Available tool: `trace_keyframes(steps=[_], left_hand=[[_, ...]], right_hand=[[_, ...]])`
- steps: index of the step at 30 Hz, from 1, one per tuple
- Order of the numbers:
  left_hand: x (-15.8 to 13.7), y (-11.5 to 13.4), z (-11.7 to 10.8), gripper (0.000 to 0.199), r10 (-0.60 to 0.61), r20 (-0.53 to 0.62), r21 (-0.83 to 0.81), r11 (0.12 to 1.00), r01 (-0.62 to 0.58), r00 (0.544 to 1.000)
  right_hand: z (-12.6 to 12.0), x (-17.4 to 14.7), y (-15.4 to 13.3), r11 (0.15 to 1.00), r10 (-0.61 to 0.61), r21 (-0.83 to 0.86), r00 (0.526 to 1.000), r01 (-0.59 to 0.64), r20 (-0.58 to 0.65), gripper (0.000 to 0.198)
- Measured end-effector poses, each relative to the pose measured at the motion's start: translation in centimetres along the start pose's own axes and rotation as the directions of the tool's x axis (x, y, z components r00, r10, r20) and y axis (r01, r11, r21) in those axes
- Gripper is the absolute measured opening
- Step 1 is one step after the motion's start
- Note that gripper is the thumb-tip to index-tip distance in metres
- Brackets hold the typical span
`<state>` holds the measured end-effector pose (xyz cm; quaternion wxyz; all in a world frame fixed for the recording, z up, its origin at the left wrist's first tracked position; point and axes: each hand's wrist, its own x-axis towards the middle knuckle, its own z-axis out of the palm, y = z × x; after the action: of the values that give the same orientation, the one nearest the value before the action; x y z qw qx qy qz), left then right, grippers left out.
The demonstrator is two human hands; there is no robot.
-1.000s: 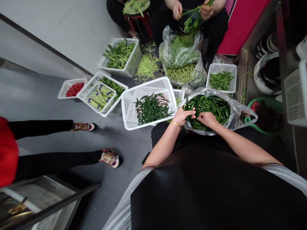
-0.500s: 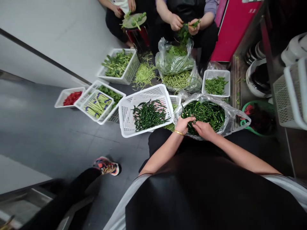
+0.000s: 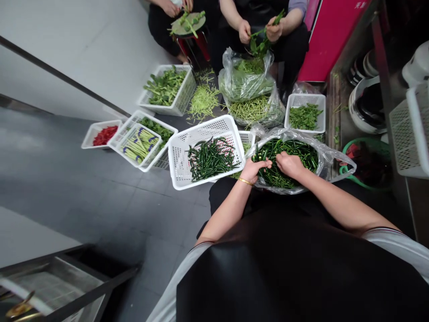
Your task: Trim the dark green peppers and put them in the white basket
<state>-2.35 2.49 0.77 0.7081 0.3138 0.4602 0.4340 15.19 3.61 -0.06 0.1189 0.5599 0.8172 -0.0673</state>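
A clear plastic bag point(image 3: 330, 154) full of long green chili peppers point(image 3: 303, 152) lies open at my lap. My left hand point(image 3: 254, 169), with a gold bracelet at the wrist, is closed around several green chilies at the bag's left side. Over the middle of the heap is my right hand point(image 3: 288, 164), its fingers curled together; whether a chili or stem is between them is hidden. Left of the bag, a white perforated basket point(image 3: 177, 165) holds a pile of dark green chilies point(image 3: 211, 158).
Two people sit opposite, handling greens. Bagged green stems point(image 3: 250, 109) and a small basket of leaves point(image 3: 305, 117) stand beyond my bag. More baskets, one with red peppers point(image 3: 104, 135), are at left. A green tub point(image 3: 348, 167) and a metal rack point(image 3: 107, 286) flank me.
My right hand has moved away from my left, rightward and up over the chilies. The leg and sneaker at lower left are gone from view. The person opposite has lifted a green sprig.
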Motion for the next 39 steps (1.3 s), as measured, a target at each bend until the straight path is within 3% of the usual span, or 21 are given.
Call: trace_keyframes(steps=[4,11,14,16,18,20,21,22,24,26,28,30,32,35,39], left_hand=[[-0.1,0.0,0.3,0.025,-0.006,-0.006,0.046,0.999,0.006,1.0],[0.1,1.1,-0.5,0.033,0.11,-0.032,-0.062,0.992,-0.111,0.993],[0.2,0.5,-1.0,0.031,0.119,-0.008,-0.021,0.993,-0.119,0.993],[0.4,-0.3,-0.7,0.032,0.098,0.036,0.015,0.995,-0.099,0.995],[0.5,-1.1,0.0,0.035,0.082,0.076,0.066,0.994,-0.087,0.994],[0.6,-1.8,0.8,0.036,0.079,0.104,0.125,0.988,-0.091,0.991],[0.5,-1.9,1.1,0.036,0.071,0.116,0.143,0.986,-0.087,0.991],[0.4,-1.9,1.3,0.035,0.055,0.129,0.15,0.986,-0.074,0.99],[0.0,-1.6,1.3,0.036,0.009,0.162,0.135,0.99,-0.031,0.987],[-0.5,-1.2,1.0,0.038,-0.042,0.219,0.129,0.992,0.014,0.975],[-1.0,-0.8,0.6,0.039,-0.1,0.27,0.154,0.986,0.06,0.958],[-1.2,-0.7,0.3,0.038,-0.182,0.276,0.183,0.974,0.134,0.944],[-1.1,-0.7,0.2,0.036,-0.212,0.222,0.161,0.971,0.179,0.952],[-0.6,-0.5,0.0,0.038,-0.121,0.125,0.057,0.992,0.115,0.985],[-0.1,0.2,-0.4,0.043,-0.028,0.033,-0.026,0.999,0.029,0.999]], right_hand=[[0.1,-1.1,0.1,0.997,0.046,0.069,0.997,-0.042,-0.064,0.039],[0.2,1.4,-1.7,0.993,-0.095,0.076,0.992,0.089,0.081,0.034],[0.3,0.4,0.2,0.963,-0.05,0.266,0.999,0.046,0.008,0.026],[0.3,-1.1,1.4,0.831,0.039,0.554,0.999,-0.047,0.027,0.028],[0.2,-2.4,1.9,0.525,0.094,0.841,0.991,-0.13,0.094,0.037],[0.0,-3.1,1.6,0.209,0.098,0.966,0.987,-0.149,0.132,0.048],[-0.1,-3.2,1.3,0.119,0.094,0.982,0.987,-0.144,0.133,0.052],[-0.3,-3.2,1.0,0.082,0.091,0.987,0.987,-0.137,0.129,0.055],[-0.6,-2.9,0.6,0.114,0.067,0.984,0.99,-0.135,0.128,0.057],[-0.8,-2.8,0.5,0.238,0.023,0.964,0.993,-0.121,0.119,0.056],[-1.0,-3.1,0.5,0.484,0.043,0.872,0.997,-0.071,0.057,0.055],[-1.0,-3.5,0.6,0.777,0.126,0.626,0.99,-0.062,-0.059,0.051],[-1.0,-3.6,0.6,0.936,0.18,0.326,0.977,-0.134,-0.116,0.046],[-0.7,-2.5,0.3,0.979,0.175,0.109,0.984,-0.175,0.005,0.044],[-0.2,0.3,-0.8,0.983,0.159,0.086,0.985,-0.165,0.072,0.045]])
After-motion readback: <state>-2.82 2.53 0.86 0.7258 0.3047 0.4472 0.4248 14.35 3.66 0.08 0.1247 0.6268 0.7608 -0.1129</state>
